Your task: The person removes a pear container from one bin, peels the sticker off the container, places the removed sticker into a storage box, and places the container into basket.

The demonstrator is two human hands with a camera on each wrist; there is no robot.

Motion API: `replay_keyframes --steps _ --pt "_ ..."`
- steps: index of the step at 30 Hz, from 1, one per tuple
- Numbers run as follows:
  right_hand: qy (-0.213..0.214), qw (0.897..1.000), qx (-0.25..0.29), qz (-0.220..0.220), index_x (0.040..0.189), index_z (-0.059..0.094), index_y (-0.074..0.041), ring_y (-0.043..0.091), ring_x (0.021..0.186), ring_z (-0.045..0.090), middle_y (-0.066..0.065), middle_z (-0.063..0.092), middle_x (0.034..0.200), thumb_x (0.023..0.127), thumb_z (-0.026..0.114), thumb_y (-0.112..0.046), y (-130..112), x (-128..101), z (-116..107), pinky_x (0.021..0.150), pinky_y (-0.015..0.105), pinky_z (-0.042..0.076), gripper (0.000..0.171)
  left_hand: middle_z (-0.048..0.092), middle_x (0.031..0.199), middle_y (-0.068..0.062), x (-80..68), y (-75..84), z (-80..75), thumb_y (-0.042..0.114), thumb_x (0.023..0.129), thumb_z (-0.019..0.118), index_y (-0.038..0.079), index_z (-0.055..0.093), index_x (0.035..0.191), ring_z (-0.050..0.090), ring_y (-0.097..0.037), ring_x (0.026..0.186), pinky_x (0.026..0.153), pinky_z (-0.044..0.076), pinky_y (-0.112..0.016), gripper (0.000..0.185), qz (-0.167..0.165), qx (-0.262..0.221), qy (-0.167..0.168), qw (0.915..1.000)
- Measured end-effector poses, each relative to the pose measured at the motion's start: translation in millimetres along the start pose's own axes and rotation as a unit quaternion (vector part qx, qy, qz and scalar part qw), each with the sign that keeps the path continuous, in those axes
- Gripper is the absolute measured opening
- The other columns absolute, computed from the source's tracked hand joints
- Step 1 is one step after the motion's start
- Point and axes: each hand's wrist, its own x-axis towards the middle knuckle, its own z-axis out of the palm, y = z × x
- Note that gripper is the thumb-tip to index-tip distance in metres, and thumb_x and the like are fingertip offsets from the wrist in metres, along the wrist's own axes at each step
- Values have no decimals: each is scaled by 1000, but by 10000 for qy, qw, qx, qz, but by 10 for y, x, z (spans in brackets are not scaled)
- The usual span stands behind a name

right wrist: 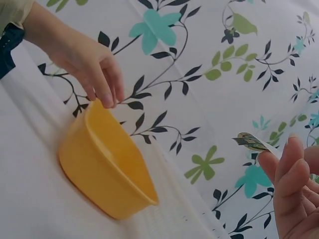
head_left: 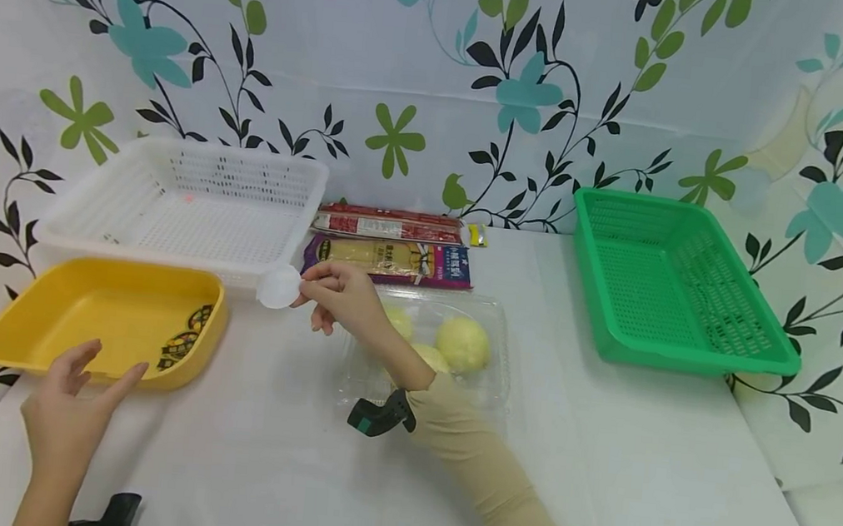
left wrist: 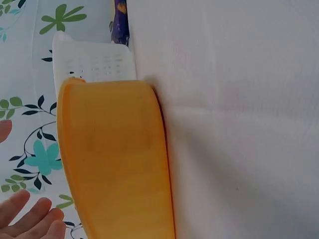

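Observation:
My right hand (head_left: 346,302) pinches a small round card (head_left: 279,286) by its edge near the white basket's front corner. In the head view its plain white side shows; the right wrist view catches the card's dark green and yellow print (right wrist: 251,143). Several similarly printed pieces (head_left: 185,338) lie inside the yellow tub (head_left: 102,302) at its right end. My left hand (head_left: 73,408) is at the tub's near rim, thumb and fingers spread and holding nothing; whether it touches the rim I cannot tell.
Behind the tub stands a white perforated basket (head_left: 229,221). A red packet (head_left: 387,227) and a purple-ended packet (head_left: 451,267) lie beside it. Under my right forearm sits a clear plastic box (head_left: 500,345) with pale yellow balls (head_left: 463,343). A green basket (head_left: 699,354) stands on the right.

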Motion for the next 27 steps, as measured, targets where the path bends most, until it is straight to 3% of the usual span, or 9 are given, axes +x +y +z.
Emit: replay_keyframes --steps 5,7,12,17,22,27 --pt "14 9997 56 -220 96 52 7 14 41 49 15 64 73 89 54 -1 54 109 168 39 21 41 12 37 136 1 155 -453 66 49 65 75 15 41 135 36 -27 121 97 31 -43 85 -337 289 25 9990" --pt "53 9996 0 -278 96 52 6 15 41 49 14 64 72 88 54 -2 66 141 235 39 21 41 11 34 137 0 170 -547 101 50 63 75 16 39 136 33 -28 121 97 30 -45 88 -414 271 21 9988" --pt "26 9997 74 -221 95 53 4 16 40 49 12 64 69 88 55 -2 71 216 439 39 20 41 9 36 134 -7 168 -638 98 47 65 75 12 38 135 31 -31 116 94 26 -47 87 -365 395 138 9985" --pt "-19 9999 82 -131 93 54 2 16 40 49 13 64 68 87 56 -2 99 299 642 39 20 42 7 30 135 -14 201 -671 50 48 66 74 6 33 136 24 -33 115 89 22 -49 92 -543 595 -4 9967" --pt "19 9997 -230 -13 90 54 0 24 43 51 5 63 64 87 57 -3 142 365 819 40 21 44 5 22 137 -15 168 -564 36 48 64 75 2 30 136 17 -31 122 96 19 -47 96 -812 464 -87 9956" --pt "-2 9980 -633 39 91 54 0 31 48 53 0 60 60 86 58 -3 208 419 968 44 32 49 7 21 135 -23 7 -76 -60 35 71 74 -8 28 132 15 -35 125 103 11 -44 87 -740 336 -55 9967"
